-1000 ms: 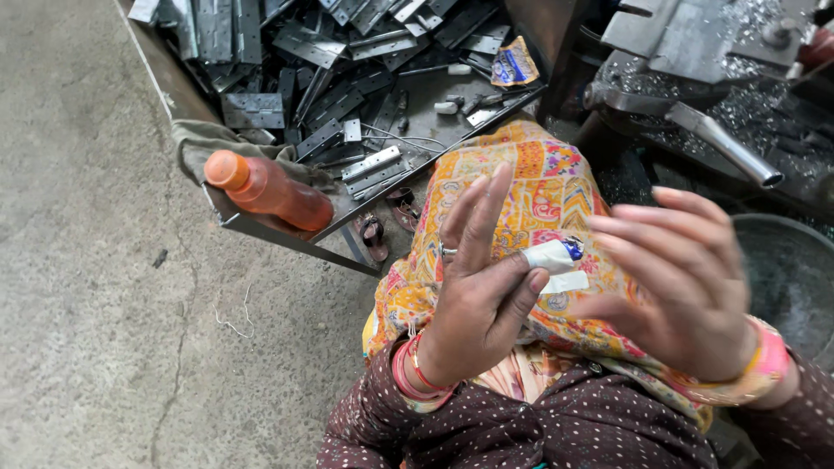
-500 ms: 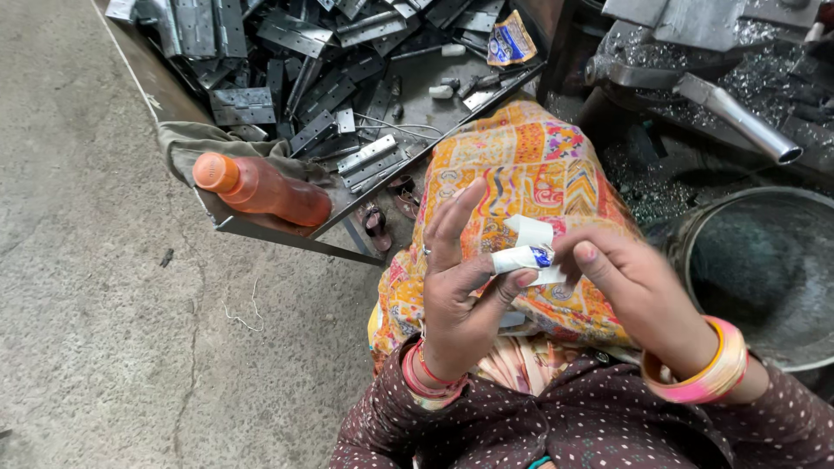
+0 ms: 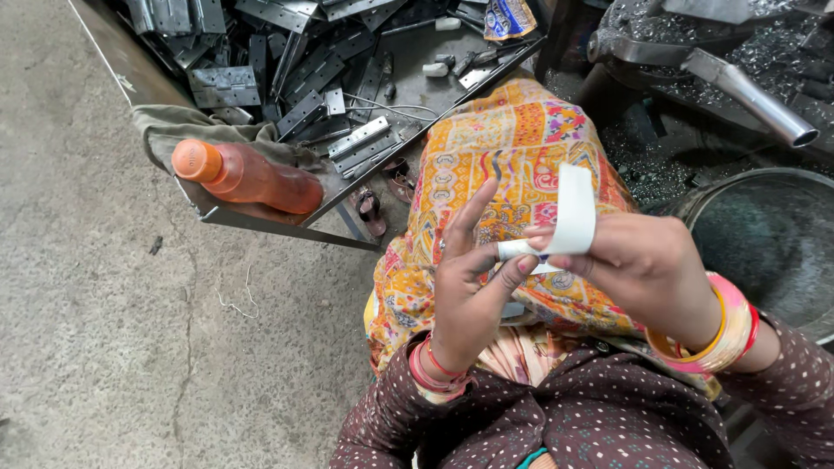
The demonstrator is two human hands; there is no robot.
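1. One orange plastic bottle (image 3: 248,178) lies at the tray's near corner.
2. One strip of white tape (image 3: 573,217).
3. Two bare hands: left hand (image 3: 469,291), right hand (image 3: 647,269).
4. Many grey metal hinges (image 3: 261,61) fill the tray, too many to count.
5. One round metal tub (image 3: 764,239).
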